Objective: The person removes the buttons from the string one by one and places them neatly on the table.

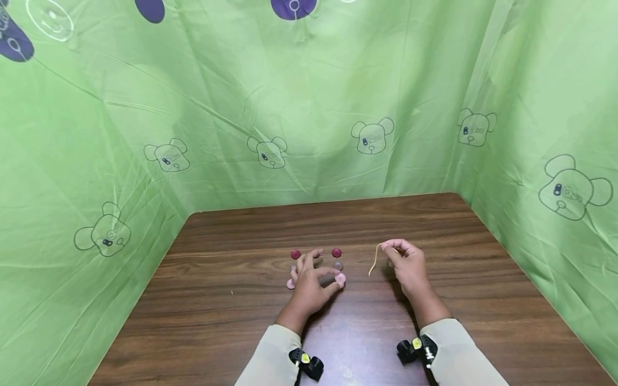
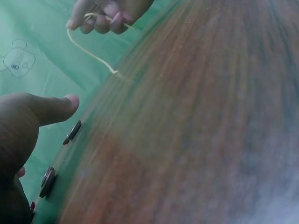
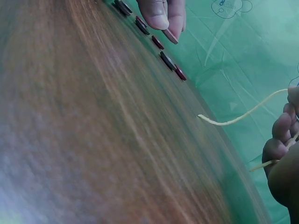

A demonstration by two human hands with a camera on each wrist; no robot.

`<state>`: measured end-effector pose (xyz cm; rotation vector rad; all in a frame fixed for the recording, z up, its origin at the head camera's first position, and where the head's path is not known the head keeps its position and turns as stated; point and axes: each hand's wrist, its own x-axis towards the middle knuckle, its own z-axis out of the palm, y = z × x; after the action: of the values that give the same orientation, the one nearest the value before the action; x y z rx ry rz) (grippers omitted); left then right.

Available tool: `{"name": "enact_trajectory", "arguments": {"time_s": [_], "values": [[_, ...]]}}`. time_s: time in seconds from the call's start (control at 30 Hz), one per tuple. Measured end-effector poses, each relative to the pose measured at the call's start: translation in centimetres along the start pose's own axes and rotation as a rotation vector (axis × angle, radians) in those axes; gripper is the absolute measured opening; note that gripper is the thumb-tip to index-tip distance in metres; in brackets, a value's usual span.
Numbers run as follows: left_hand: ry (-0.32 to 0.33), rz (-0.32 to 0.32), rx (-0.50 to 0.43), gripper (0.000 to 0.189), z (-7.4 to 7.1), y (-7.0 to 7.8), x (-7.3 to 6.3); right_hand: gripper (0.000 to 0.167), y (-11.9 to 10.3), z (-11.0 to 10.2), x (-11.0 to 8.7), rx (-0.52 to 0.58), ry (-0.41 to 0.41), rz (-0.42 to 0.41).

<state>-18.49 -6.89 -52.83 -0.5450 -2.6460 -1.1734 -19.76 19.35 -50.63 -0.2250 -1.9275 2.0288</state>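
Observation:
My left hand (image 1: 309, 287) pinches a pale pink button (image 1: 340, 278) between thumb and forefinger, low over the table. Its other fingers spread above the remaining buttons and partly cover them. Two dark red buttons lie at the back, one on the left (image 1: 295, 254) and one on the right (image 1: 336, 252). A greyish button (image 1: 338, 266) lies just behind the pinched one, and another pink button (image 1: 291, 284) is left of the hand. To the right, my right hand (image 1: 410, 265) holds a thin yellow string (image 1: 374, 261) by the fingertips; its free end dangles towards the buttons.
The brown wood-grain table (image 1: 217, 321) reaches back to a green curtain (image 1: 318, 177) printed with mouse faces, which also hangs along both sides. A tiny pale speck (image 1: 232, 292) lies on the table to the left. Small black cameras sit on both wrists.

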Motion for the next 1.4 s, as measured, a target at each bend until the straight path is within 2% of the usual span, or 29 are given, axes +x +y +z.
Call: {"name": "enact_trajectory", "arguments": {"time_s": [0.13,0.33,0.7,1.07,1.4], "values": [[-0.025,-0.013,0.034,0.020,0.07,-0.10,0.06,0.023,0.10,-0.04,-0.04,-0.013,-0.009,-0.019],[-0.020,0.003,0.081,0.018,0.25,-0.35,0.10,0.025,0.10,0.00,-0.10,-0.013,-0.015,-0.035],[-0.031,0.001,0.116,0.017,0.41,-0.21,0.10,0.019,-0.17,-0.07,-0.14,-0.002,-0.010,-0.023],[-0.035,-0.007,0.112,0.017,0.48,-0.02,0.14,0.005,-0.48,-0.06,-0.22,0.000,0.002,-0.007],[-0.048,-0.026,0.095,0.020,0.38,0.00,0.11,0.010,-0.70,-0.16,-0.28,-0.012,-0.004,0.003]]}}
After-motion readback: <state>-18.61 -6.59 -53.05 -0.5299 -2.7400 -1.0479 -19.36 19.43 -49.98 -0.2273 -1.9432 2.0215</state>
